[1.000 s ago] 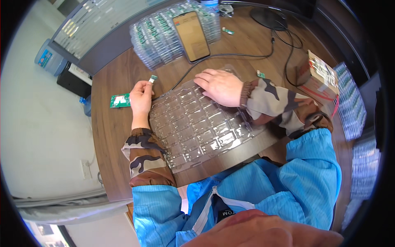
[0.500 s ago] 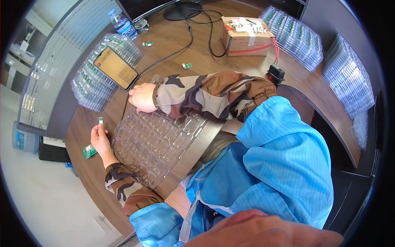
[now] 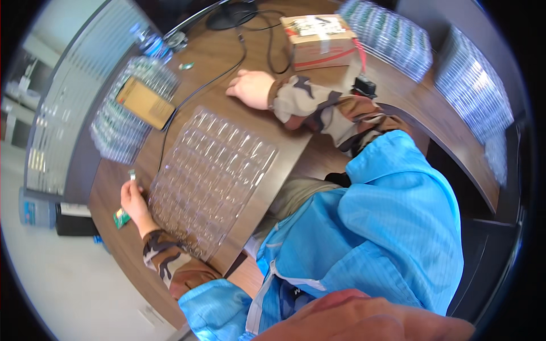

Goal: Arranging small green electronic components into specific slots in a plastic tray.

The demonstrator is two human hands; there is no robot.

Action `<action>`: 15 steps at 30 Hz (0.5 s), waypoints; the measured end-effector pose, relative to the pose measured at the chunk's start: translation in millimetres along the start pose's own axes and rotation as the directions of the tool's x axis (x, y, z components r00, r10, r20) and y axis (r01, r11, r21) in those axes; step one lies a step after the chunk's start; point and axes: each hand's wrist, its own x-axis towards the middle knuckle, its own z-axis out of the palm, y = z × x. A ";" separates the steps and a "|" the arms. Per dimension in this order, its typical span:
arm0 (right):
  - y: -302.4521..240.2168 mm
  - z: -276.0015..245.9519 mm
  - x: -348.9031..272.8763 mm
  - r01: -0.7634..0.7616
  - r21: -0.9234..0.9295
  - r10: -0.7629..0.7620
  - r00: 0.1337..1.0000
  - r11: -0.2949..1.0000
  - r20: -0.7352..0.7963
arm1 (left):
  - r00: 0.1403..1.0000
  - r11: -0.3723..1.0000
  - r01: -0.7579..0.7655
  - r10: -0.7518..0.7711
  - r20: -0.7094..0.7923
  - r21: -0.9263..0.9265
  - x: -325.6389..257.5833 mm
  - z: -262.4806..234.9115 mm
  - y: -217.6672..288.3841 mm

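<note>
My left hand (image 3: 135, 203) is at the left edge of the desk, pinching a small circuit board (image 3: 132, 174) between thumb and fingers. A larger green circuit board (image 3: 120, 218) lies beside that hand. In front of me sits a clear plastic blister tray (image 3: 210, 170) with rows of compartments. Beyond its far right corner, my right hand (image 3: 251, 90) is low over the desk with its fingers curled together; what is under or in them is hidden. Farther back lies another small green board (image 3: 186, 66).
A phone (image 3: 145, 103) rests on a stack of filled clear trays (image 3: 108, 133) at the left. Behind are a bottle (image 3: 152, 44), a black cable (image 3: 213, 85) and a cardboard box (image 3: 318, 51). A black switch (image 3: 364, 86) with red wires and more tray stacks (image 3: 392, 42) stand at the right.
My right hand has moved off the tray, away and to the right, to where a small green board lay; that board is now hidden. My left hand still holds its board. The view has shifted slightly.
</note>
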 end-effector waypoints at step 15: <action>-8.1 -29.2 -14.0 0.041 0.363 0.058 0.965 0.931 -0.256 | 0.996 0.996 0.084 -0.083 0.021 -0.018 2.3 0.5 2.1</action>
